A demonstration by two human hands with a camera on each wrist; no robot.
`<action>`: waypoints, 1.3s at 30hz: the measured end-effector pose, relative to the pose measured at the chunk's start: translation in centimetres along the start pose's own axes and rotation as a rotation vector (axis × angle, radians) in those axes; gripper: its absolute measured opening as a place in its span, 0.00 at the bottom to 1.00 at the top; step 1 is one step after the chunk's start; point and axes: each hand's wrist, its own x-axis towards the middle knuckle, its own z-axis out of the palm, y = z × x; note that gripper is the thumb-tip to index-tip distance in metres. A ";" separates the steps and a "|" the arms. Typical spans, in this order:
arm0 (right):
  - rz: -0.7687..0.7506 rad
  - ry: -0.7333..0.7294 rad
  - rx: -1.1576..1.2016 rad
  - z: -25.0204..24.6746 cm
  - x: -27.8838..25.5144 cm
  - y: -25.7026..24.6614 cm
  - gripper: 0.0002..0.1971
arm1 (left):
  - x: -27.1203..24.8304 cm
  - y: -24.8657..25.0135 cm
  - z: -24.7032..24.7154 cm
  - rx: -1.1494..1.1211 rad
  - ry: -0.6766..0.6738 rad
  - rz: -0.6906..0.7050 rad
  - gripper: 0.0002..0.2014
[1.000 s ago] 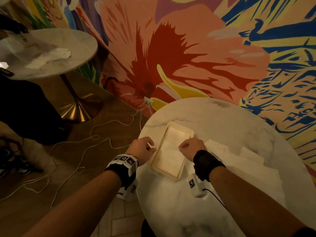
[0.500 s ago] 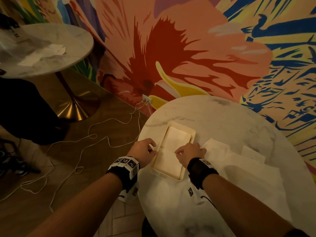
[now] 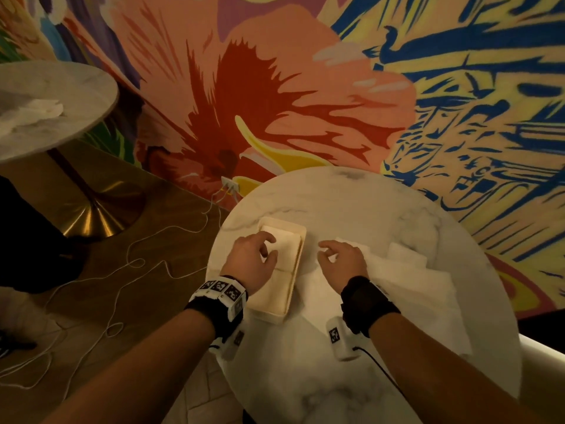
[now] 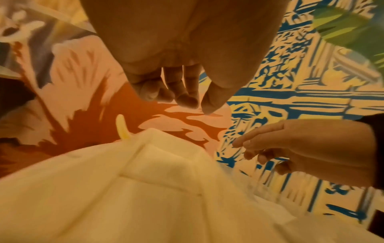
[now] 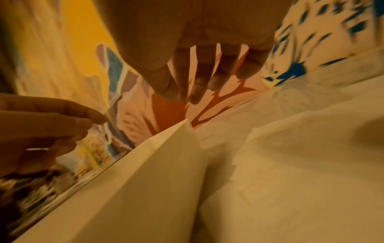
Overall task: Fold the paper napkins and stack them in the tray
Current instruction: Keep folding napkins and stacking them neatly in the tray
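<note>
Between napkins, by my read: folded napkins (image 3: 282, 264) sit stacked in the tray (image 3: 298, 258) on the marble table (image 3: 351, 209). Left hand (image 3: 252, 264) hovers over the tray's left side, fingers loosely curled, holding nothing. Right hand (image 3: 342, 263) is just right of the tray, fingers relaxed and empty, at the near edge of the unfolded napkins (image 3: 409, 280). Next move likely: right hand pinches one sheet off that pile, only the top layer, then fold.

we see bare tabletop (image 3: 321, 289) between tray (image 3: 298, 240) and napkins (image 3: 406, 280); left hand (image 3: 252, 264) covers tray's left side.
</note>
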 end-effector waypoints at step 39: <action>0.007 0.059 0.117 -17.0 -5.9 17.7 0.02 | -2.5 18.3 16.8 -0.056 -0.145 0.076 0.02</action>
